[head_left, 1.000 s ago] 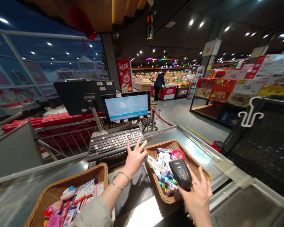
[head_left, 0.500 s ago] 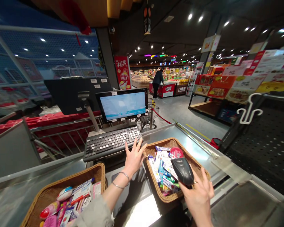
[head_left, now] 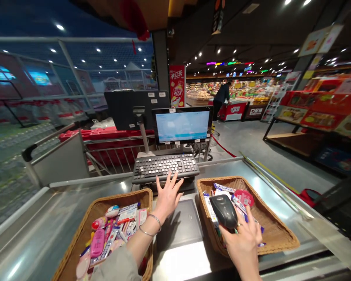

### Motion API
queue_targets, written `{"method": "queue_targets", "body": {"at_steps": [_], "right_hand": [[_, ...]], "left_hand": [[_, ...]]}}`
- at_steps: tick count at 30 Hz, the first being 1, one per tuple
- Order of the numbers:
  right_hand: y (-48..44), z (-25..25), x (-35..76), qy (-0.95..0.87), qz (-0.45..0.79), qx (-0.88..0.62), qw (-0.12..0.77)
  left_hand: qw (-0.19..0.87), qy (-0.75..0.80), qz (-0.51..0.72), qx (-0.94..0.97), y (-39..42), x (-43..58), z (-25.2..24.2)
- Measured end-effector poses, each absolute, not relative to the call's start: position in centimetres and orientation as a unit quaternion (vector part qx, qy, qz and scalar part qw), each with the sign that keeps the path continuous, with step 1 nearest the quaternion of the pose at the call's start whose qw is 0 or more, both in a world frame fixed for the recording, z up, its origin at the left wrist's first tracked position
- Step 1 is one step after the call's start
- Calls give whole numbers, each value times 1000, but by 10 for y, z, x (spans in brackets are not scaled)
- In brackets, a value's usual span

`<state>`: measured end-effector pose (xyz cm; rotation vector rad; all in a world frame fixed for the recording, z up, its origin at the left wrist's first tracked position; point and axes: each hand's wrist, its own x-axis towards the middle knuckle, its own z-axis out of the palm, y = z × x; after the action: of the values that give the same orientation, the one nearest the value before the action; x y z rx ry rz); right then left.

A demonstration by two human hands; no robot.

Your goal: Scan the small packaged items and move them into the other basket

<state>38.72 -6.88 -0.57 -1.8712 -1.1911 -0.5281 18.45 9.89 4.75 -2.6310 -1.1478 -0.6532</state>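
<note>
My left hand (head_left: 167,196) is open, fingers spread, just in front of the black keyboard (head_left: 162,166); its fingertips are near the lower key rows, and I cannot tell whether they touch. In my right hand (head_left: 244,238) is a black barcode scanner (head_left: 224,211), tilted above the right wicker basket (head_left: 283,230). That basket holds wrapped snack sticks (head_left: 212,208) and a round red-lidded tub (head_left: 244,198), partly hidden by the hand and scanner. Left of my left forearm stands another wicker basket (head_left: 86,218), filled with candy packs (head_left: 128,212) and a pink container (head_left: 98,242).
A lit monitor (head_left: 183,127) stands behind the keyboard, beside a second screen's dark back (head_left: 128,111). The metal counter (head_left: 32,249) runs under both baskets. Beyond are a cart rail, stacked boxes (head_left: 298,105) and a person (head_left: 221,97) bending over a red display.
The view has swung left, so everything appears shifted rightward. My left hand has drawn back from the keyboard's right end towards its middle front. The scanner now sits further left over the right basket.
</note>
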Motion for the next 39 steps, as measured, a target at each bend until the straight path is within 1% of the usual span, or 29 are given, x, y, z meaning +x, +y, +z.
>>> {"method": "queue_targets", "body": {"at_steps": [12,17,23,29,39], "right_hand": [[-48,-3,347,-544,-166,-698,436],[-41,-6,333,-574,-131,-694,414],[-32,-6,313,-608,-114,-663,422],[-26,-2,296,-637,-76,-652,404],[-21,-5,273,-664,-23,-632,399]], "left_hand": [[103,-457,-219,-856,83,125,43],[93,-491,-214,-839,74,103,34],[83,-540,-198,-814,61,73,23],[69,-583,-173,-791,50,40,14],[71,-643,-127,-752,28,-18,-2]]}}
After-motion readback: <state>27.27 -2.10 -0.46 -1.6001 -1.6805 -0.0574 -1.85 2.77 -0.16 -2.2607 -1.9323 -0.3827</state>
